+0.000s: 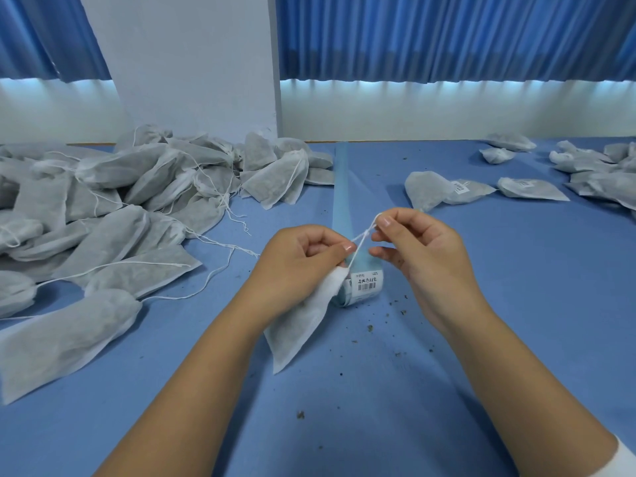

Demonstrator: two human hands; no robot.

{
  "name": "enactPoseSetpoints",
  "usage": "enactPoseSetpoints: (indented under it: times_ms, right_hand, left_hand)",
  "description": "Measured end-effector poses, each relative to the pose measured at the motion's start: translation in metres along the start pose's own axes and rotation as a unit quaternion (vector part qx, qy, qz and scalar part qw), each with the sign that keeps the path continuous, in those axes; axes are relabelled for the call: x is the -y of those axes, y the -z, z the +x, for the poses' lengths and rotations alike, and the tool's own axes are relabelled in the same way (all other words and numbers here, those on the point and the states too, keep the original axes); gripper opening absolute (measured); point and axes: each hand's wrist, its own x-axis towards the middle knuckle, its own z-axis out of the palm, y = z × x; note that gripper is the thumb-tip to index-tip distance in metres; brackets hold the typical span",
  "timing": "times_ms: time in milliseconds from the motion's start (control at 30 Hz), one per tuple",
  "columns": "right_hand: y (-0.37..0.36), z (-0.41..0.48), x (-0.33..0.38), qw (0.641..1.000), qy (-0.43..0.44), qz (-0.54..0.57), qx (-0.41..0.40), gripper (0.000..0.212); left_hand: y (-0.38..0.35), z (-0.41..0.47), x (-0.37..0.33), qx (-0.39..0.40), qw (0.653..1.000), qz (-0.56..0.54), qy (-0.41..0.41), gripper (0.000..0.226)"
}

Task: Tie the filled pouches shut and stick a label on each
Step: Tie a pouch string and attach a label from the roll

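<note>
Looking down, I see my left hand (303, 256) curled tight around the neck of a pouch (299, 325) at the middle of the table (447, 339). My right hand (413, 242), at 3 o'clock from it, pinches the white string (361, 237) between finger and thumb. The label roll (361, 284) sits just behind.

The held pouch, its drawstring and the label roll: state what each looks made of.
Pouch: thin white non-woven fabric, matte and fuzzy, dark filling showing through. Drawstring: thin white twisted cord, probably cotton. Label roll: white printed paper stickers on slightly glossy pale-blue backing strip, likely coated paper or film.
</note>
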Motion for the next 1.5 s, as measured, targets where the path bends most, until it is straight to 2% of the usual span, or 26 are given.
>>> enactPoseSetpoints:
  times_ms: [133, 467, 633, 733, 900, 1100, 1267, 1333, 1400, 1500]
  right_hand:
    - [0.002, 0.003, 0.0, 0.997, 0.012, -0.074, -0.015, 0.011]
    - [0.004, 0.007, -0.006, 0.992, 0.006, -0.119, -0.046, 0.013]
    - [0.008, 0.01, 0.0, 0.997, -0.034, -0.031, -0.065, 0.017]
    - [0.007, 0.009, 0.003, 0.998, -0.031, 0.025, -0.058, 0.017]
    - [0.001, 0.004, 0.008, 0.999, 0.004, 0.03, -0.032, 0.013]
    - [-0.01, -0.013, 0.006, 0.988, 0.116, -0.093, 0.043, 0.011]
    - [-0.019, -0.021, 0.002, 0.948, 0.204, -0.223, 0.101, 0.015]
    - [-0.021, -0.023, -0.003, 0.923, 0.232, -0.279, 0.127, 0.009]
    - [-0.022, -0.024, -0.009, 0.908, 0.236, -0.323, 0.124, 0.007]
    - [-0.024, -0.024, -0.01, 0.915, 0.193, -0.338, 0.107, 0.012]
  left_hand:
    - [-0.004, 0.0, -0.003, -0.036, 0.999, 0.016, -0.001, 0.021]
    - [-0.012, 0.0, -0.001, -0.018, 0.998, 0.06, -0.027, 0.017]
    - [0.001, 0.003, 0.0, 0.024, 0.998, 0.054, 0.018, 0.031]
    - [0.01, 0.004, 0.003, 0.053, 0.995, 0.078, 0.038, 0.028]
    - [0.017, 0.009, 0.009, -0.018, 0.993, 0.112, 0.012, 0.009]
    - [0.018, 0.01, 0.008, -0.106, 0.994, 0.03, 0.0, 0.006]
    - [0.018, 0.011, 0.006, -0.141, 0.99, -0.025, 0.012, 0.004]
    - [0.017, 0.01, 0.004, -0.154, 0.986, -0.053, 0.013, 0.002]
    - [0.016, 0.009, 0.001, -0.165, 0.983, -0.082, 0.017, 0.001]
    - [0.013, 0.008, -0.004, -0.16, 0.977, -0.136, 0.023, 0.009]
